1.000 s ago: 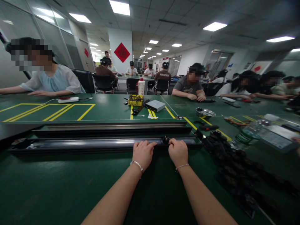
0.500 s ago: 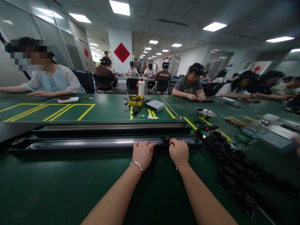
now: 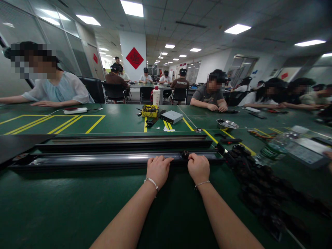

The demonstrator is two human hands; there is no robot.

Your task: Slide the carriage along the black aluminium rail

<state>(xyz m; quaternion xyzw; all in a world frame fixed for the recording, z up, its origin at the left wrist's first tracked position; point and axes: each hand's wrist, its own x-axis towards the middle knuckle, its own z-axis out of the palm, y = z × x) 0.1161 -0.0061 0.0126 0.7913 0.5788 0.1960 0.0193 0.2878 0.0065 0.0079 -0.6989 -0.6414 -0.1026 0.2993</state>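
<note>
A long black channel (image 3: 95, 159) with a shiny, silvery inside lies crosswise on the green table in front of me. My left hand (image 3: 158, 170) grips its near edge, fingers curled over the rim. Inside the channel, toward its right end, sits a small black part (image 3: 184, 154); its details are too small to make out. My right hand (image 3: 199, 168) is closed at the near edge, its fingertips against the right side of that part. The thumb of my right hand is hidden. Behind lies a second long black channel (image 3: 124, 144), parallel to the first.
To the right are a pile of black parts (image 3: 259, 183), a clear plastic bottle (image 3: 272, 148) and a metal bowl (image 3: 227, 124). Farther back stand a grey box (image 3: 171, 117), a yellow basket (image 3: 149, 111) with cables and a white bottle (image 3: 156, 97). Several people sit around the tables.
My right hand and the small black part have shifted very slightly to the right. My left hand has stayed in place on the channel.
</note>
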